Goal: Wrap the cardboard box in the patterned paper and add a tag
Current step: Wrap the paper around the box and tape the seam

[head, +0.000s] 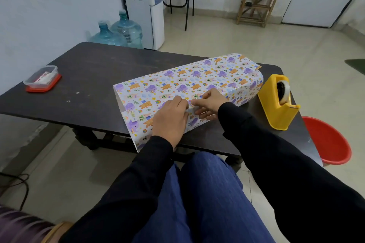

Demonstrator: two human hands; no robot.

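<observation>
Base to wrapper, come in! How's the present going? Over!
Left hand and right hand on paper seam. Ends unfolded. Dispenser beside it, nothing blocking.

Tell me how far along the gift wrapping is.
Done: the patterned paper is folded over the top and long sides. In hand: the left hand and right hand meet on the overlapping seam, apparently fixing it down. Left: the paper's ends are open, the cardboard box peeks out at the far end, and no tag shows on it. The tape dispenser stands to the right.
</observation>
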